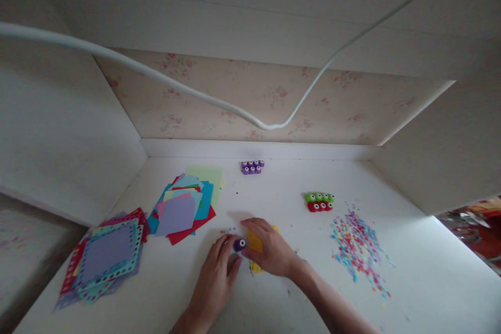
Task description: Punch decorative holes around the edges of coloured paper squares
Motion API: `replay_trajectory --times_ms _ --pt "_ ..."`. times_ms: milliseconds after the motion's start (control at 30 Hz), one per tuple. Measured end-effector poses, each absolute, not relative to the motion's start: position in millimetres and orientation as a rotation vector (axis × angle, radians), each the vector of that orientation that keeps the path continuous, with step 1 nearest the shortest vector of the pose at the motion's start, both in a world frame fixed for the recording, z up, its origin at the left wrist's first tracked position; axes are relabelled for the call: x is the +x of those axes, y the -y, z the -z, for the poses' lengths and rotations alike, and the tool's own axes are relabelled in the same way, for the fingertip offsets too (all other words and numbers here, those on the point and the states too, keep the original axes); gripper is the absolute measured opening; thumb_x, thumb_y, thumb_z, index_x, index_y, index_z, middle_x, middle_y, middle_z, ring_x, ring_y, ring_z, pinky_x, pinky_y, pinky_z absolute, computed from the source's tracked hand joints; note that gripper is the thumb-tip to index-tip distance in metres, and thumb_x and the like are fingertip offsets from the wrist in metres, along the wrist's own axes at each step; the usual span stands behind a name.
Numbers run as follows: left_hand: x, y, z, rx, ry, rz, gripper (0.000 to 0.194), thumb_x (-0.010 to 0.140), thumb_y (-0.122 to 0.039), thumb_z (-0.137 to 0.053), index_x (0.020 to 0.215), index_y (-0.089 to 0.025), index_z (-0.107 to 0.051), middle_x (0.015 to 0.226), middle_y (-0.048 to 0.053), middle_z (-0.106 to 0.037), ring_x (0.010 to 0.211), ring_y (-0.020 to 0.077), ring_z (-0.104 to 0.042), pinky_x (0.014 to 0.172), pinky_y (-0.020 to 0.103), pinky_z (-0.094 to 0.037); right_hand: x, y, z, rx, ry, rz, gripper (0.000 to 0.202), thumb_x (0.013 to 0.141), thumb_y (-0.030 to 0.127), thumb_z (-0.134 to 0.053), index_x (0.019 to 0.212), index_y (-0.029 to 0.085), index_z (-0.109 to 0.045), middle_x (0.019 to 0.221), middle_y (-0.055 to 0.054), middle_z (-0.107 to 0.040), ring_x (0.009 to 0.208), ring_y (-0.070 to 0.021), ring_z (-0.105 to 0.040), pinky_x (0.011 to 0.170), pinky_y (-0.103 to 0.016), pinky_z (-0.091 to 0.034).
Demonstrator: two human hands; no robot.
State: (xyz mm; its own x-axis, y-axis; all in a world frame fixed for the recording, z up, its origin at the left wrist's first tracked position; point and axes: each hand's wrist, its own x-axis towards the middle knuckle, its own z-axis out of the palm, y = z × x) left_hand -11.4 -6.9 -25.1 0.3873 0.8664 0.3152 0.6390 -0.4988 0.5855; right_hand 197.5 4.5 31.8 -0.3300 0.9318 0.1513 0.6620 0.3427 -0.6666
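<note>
Near the front middle of the white table, my left hand [214, 276] has its fingers closed round a small purple hole punch [239, 245] with a white top. My right hand [272, 248] lies over a yellow sheet of paper [255, 240], its thumb and fingertips pressing on the sheet next to the punch. The yellow paper shows between its fingers and below the palm, where the edge looks punched. How far the paper sits inside the punch is hidden by the fingers. A few tiny paper bits [230, 230] lie just above the punch.
Punched sheets [109, 253] are stacked at the left, plain coloured sheets [178, 214] beside them. Purple punches [252, 167] stand at the back, green and red punches [320, 202] right of centre. Confetti [358, 242] spreads at the right. A white cable [270, 126] hangs across the view.
</note>
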Motion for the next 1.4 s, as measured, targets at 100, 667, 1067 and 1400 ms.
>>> replay_trajectory --times_ms 100,667,1067,1400 --pt "-8 6 19 2.298 -1.297 -0.812 0.045 0.09 -0.019 -0.059 0.134 -0.023 -0.051 0.132 0.012 -0.058 0.126 0.029 -0.056 0.102 0.05 -0.052 225 5 -20 -1.661 1.979 -0.494 0.055 0.087 0.037 -0.065 0.139 0.023 -0.052 0.142 -0.012 -0.055 0.133 -0.0301 -0.047 0.111 -0.051 -0.04" --pt "-4 -11 19 1.986 -1.198 -0.869 0.024 0.091 -0.028 -0.063 0.114 -0.024 -0.065 0.109 0.006 -0.074 0.096 0.021 -0.072 0.086 0.035 -0.061 255 35 16 -1.793 1.774 -0.467 0.036 0.093 0.036 -0.055 0.125 0.022 -0.065 0.144 -0.012 -0.053 0.136 -0.0302 -0.046 0.115 -0.052 -0.039" --pt "-1 -10 19 2.029 -1.212 -0.904 0.023 0.091 -0.028 -0.063 0.113 -0.025 -0.065 0.109 0.006 -0.073 0.095 0.0217 -0.072 0.087 0.038 -0.061 231 50 -3 -1.458 0.8 -1.272 0.083 0.077 0.061 -0.073 0.141 0.024 -0.037 0.087 -0.004 -0.073 0.069 -0.025 -0.074 0.058 -0.034 -0.059" --pt "-1 -10 18 2.039 -1.201 -0.912 0.023 0.09 -0.024 -0.063 0.113 -0.024 -0.066 0.111 0.006 -0.073 0.101 0.0208 -0.07 0.091 0.038 -0.059 219 46 -7 -1.566 0.919 -1.213 0.076 0.076 0.061 -0.071 0.136 0.022 -0.045 0.093 -0.007 -0.074 0.069 -0.025 -0.074 0.057 -0.034 -0.06"
